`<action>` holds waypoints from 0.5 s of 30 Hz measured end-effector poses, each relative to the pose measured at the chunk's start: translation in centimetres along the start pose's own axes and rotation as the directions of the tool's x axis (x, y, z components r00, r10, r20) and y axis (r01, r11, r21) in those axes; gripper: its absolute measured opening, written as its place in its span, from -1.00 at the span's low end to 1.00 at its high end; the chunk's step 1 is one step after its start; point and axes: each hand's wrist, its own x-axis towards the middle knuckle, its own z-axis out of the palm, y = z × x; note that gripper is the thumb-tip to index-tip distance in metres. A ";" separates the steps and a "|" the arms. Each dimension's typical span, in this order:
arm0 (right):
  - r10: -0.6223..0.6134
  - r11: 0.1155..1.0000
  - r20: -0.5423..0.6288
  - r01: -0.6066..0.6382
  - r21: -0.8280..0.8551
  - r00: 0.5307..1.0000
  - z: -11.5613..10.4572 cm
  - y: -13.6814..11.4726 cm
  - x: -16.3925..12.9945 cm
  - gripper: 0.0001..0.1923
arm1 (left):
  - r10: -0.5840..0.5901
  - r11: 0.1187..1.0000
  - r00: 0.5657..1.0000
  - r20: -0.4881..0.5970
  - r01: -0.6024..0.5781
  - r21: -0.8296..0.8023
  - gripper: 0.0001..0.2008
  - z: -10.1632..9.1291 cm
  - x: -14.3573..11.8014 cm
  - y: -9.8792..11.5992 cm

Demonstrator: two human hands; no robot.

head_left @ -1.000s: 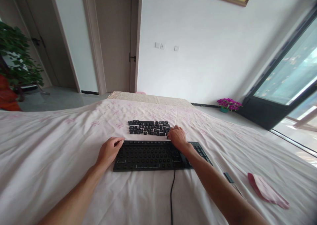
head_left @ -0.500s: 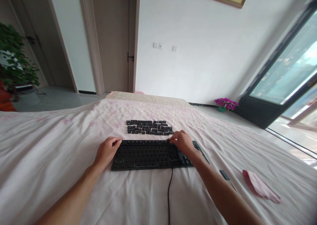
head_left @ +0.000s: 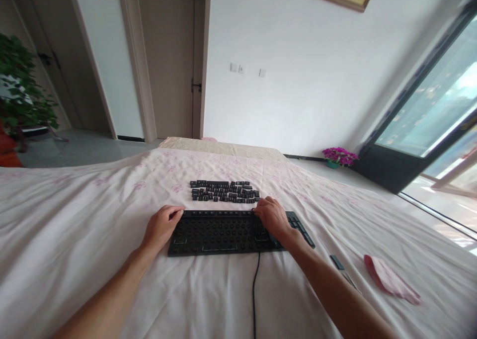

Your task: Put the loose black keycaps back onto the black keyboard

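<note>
Stripped black keyboard point(head_left: 223, 233) lay on pink-sheeted bed point(head_left: 74, 219), loose keycaps point(head_left: 223, 191) in rows just beyond. Left hand point(head_left: 161, 227) curled, gripped keyboard's left end; right hand point(head_left: 271, 216) curled over far right edge, fingertips pinched, contents unclear. Since half-second earlier, right hand shifted slightly leftward; left unchanged.

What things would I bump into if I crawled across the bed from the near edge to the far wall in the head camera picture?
Black cable → keyboard with both hands on it, left hand, right hand → loose keycaps → beige mat → white wall.
</note>
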 end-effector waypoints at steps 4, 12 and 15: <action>-0.033 0.997 0.019 0.034 -0.076 0.999 0.4 -0.6 -0.9 -0.71 | -0.001 1.000 1.000 -0.003 0.001 0.003 -0.66 -0.1 0.0 0.0; 0.023 0.999 -0.017 -0.024 -0.032 1.000 0.7 -0.7 -1.6 -0.70 | -0.005 1.000 1.000 -0.006 0.005 -0.002 -0.66 -0.1 0.0 0.1; 0.055 0.997 0.005 -0.055 0.047 0.998 0.7 0.0 -1.0 -0.70 | -0.004 1.000 1.000 -0.011 0.004 0.001 -0.66 -0.1 0.0 0.2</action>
